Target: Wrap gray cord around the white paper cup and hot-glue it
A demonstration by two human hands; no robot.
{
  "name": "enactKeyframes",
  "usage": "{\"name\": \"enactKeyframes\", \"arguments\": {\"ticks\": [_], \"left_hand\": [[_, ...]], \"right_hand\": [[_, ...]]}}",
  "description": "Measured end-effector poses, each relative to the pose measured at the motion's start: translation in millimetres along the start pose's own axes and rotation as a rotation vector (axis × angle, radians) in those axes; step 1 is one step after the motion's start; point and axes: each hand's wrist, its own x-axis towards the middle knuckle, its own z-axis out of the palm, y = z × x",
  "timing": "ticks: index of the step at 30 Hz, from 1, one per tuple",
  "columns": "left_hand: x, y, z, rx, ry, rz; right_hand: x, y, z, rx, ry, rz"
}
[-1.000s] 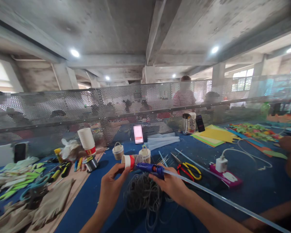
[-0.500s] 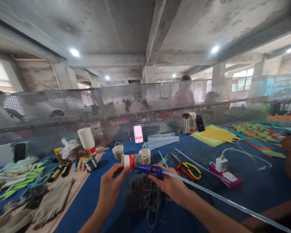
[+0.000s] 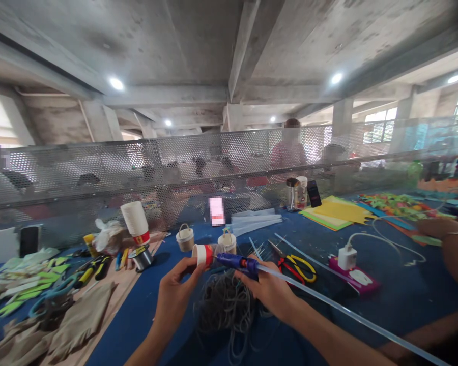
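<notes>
Head view: nearest, the left hand (image 3: 175, 292) fingers pinch a paper cup (image 3: 203, 253); the right hand (image 3: 269, 288) grips a blue glue gun (image 3: 236, 262), nozzle at the cup. Risk: hot glue reaching fingertips. Below the cup, tangled cord (image 3: 225, 305) may snag. Beyond it, scissors (image 3: 295, 267).

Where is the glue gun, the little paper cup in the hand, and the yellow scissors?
glue gun (image 3: 236, 262), head view, on its blue barrel.
paper cup (image 3: 203, 254), head view, on the red band near its rim.
yellow scissors (image 3: 303, 268), head view, on the yellow handle loop.
</notes>
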Motion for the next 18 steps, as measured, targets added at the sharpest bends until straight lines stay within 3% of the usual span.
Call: {"name": "enactKeyframes", "arguments": {"ticks": [18], "left_hand": [[-0.4,-4.6,3.2,0.057,0.013,0.138]], "right_hand": [[4.2,-0.8,-2.4,0.128,-0.027,0.107]]}}
